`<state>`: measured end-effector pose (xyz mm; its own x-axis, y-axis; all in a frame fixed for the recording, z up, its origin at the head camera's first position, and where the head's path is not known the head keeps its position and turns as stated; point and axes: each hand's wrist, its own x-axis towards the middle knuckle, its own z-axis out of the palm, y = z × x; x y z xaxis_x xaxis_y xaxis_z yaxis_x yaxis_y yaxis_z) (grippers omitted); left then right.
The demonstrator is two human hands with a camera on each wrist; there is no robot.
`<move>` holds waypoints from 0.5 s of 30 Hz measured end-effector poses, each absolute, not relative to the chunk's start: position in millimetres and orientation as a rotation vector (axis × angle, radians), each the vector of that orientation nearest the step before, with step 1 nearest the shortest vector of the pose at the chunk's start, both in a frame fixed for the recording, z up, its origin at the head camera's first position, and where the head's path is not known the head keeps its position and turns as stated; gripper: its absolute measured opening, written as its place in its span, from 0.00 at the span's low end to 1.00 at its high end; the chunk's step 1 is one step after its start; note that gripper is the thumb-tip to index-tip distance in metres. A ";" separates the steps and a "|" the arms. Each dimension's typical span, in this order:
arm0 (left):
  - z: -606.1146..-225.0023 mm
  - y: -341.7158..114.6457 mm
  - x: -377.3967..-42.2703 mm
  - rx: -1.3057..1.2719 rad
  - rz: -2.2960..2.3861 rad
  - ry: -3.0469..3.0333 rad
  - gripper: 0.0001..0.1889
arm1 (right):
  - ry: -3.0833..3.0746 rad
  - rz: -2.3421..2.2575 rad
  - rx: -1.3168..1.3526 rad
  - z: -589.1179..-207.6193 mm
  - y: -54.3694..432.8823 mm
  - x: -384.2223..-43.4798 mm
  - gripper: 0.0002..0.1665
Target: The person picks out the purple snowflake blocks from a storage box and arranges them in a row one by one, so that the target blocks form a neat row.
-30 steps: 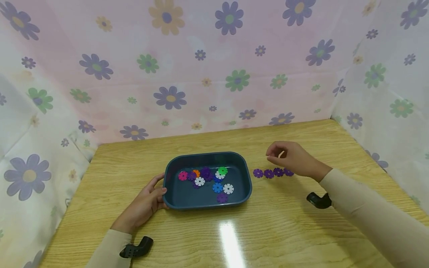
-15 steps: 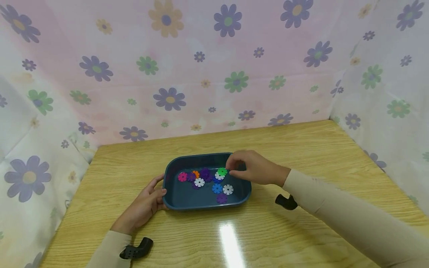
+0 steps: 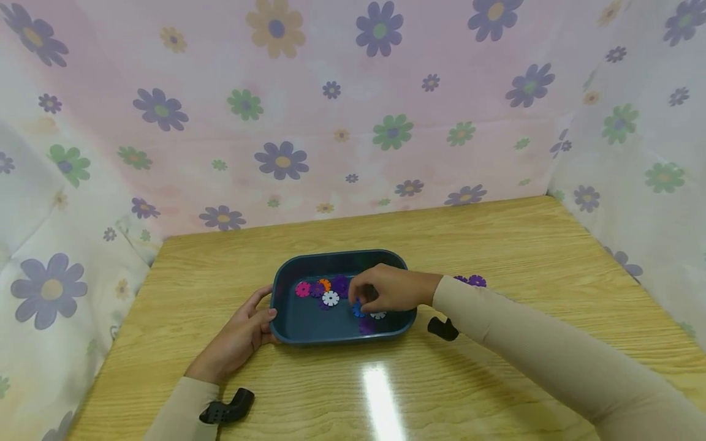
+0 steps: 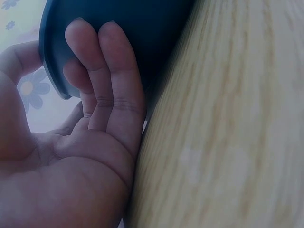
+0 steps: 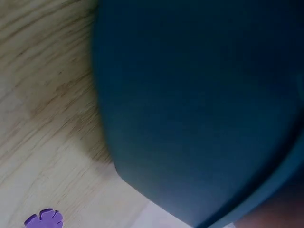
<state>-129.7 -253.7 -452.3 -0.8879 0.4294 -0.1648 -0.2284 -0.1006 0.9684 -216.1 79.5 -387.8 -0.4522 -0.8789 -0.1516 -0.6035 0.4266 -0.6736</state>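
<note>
A dark blue rectangular tray (image 3: 309, 323) rests on the table with several notched plastic discs inside. My left hand (image 3: 237, 337) grips its left end, thumb at the rim; the left wrist view shows fingers against the tray's outer wall (image 4: 152, 47). Inside the tray's right half is my right hand (image 3: 394, 288), bent fingers down at a blue disc (image 3: 357, 309); whether they pinch it I cannot tell. A pink disc (image 3: 303, 289), an orange disc (image 3: 324, 284) and a white disc (image 3: 331, 298) lie to the left. The right hand covers other discs.
Purple discs (image 3: 477, 280) lie on the wooden table (image 3: 298, 392) right of the tray, partly behind the right sleeve (image 3: 524, 331). One purple disc (image 5: 45, 219) shows in the right wrist view. A flower-patterned curtain (image 3: 331, 202) stands along the table's back edge.
My right hand has moved left from over the row of purple discs, across the tray's right rim and down into the tray. The left hand has kept its hold on the tray.
</note>
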 end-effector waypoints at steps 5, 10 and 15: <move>-451.4 -252.8 -129.9 0.212 2.033 1.750 0.36 | 2.173 -0.633 -1.253 -392.1 78.3 -219.2 0.10; -450.5 -252.5 -129.7 0.209 2.036 1.746 0.36 | 2.165 -0.488 -1.244 -396.4 75.6 -218.8 0.11; -450.6 -253.0 -129.7 0.201 2.037 1.743 0.36 | 2.173 -0.402 -1.228 -399.9 71.7 -216.9 0.15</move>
